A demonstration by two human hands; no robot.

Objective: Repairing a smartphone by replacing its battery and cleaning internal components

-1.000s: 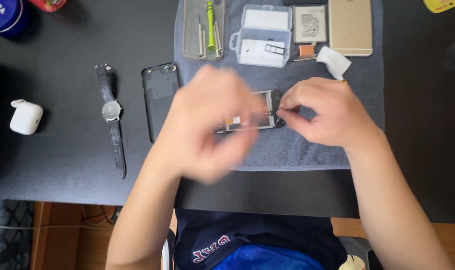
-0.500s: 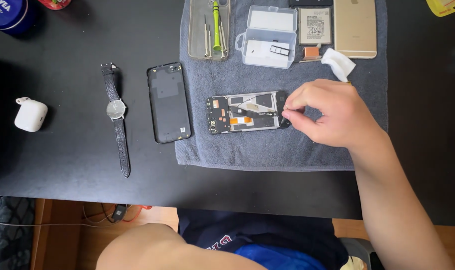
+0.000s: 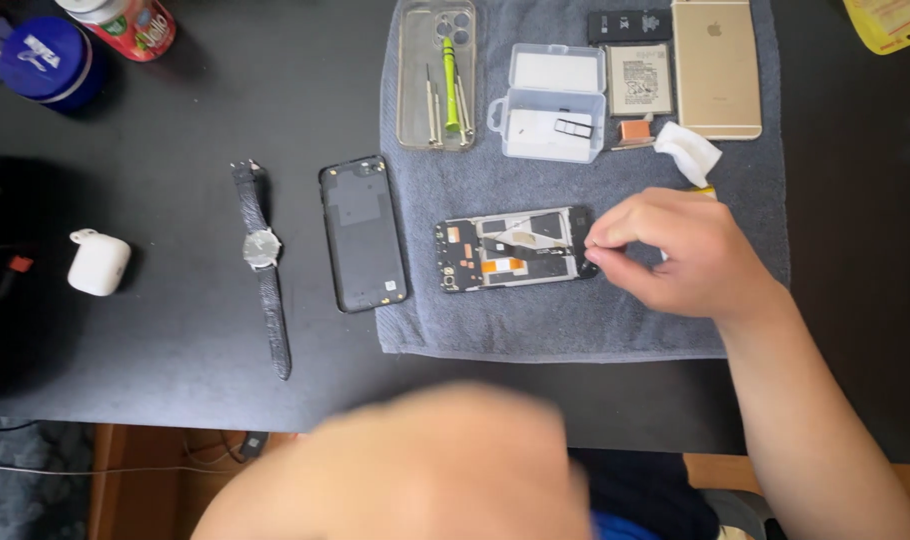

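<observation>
Disassembly looks partway done: the opened black phone frame with exposed boards lies on the grey towel, its black back cover set aside. Right hand fingers pinch at its right end; blurred left hand grip unreadable.

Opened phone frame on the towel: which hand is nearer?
Right. The right hand has its fingertips at the opened phone frame's right end; the left hand is blurred, off the towel.
</observation>
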